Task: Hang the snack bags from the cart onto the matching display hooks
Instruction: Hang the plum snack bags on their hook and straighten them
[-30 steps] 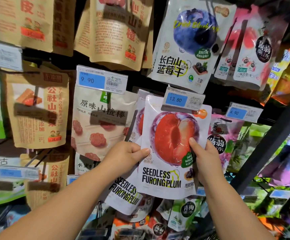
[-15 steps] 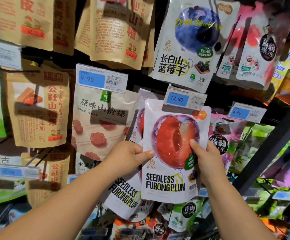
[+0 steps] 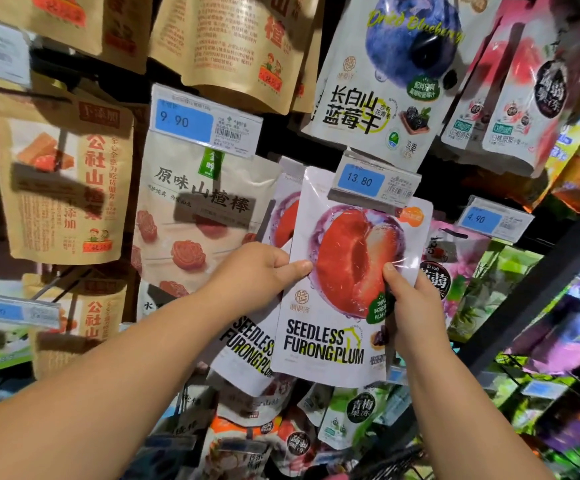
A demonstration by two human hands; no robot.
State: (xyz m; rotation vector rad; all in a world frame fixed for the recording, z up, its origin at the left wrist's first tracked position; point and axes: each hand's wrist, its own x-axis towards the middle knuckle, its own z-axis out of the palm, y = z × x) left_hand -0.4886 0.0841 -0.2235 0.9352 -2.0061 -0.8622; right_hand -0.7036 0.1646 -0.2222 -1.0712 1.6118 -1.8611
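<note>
Finding: you hold the front plum bag (image 3: 347,282) in both hands, at the centre of view.

- **Left hand** (image 3: 257,275): it pinches the bag's left edge at 9 o'clock, thumb on the front, the other fingers curled behind.
- **Right hand** (image 3: 413,306): it grips the right edge at 3 o'clock in the same way.
- **Position:** the bag's top lies right under the price tag (image 3: 371,181) at 12 o'clock. The hook is hidden, so I cannot tell whether the hang hole is on it.
- **Match:** a second plum bag (image 3: 247,341) hangs behind, tilted toward 7 o'clock, so this looks like the matching hook.

Judgement: the hanging step is in hand, and I cannot confirm it is finished. Your next move calls for feeding the hole over the hook tip, sliding the bag back, then letting go with both hands. The tag may catch the top edge.
</note>
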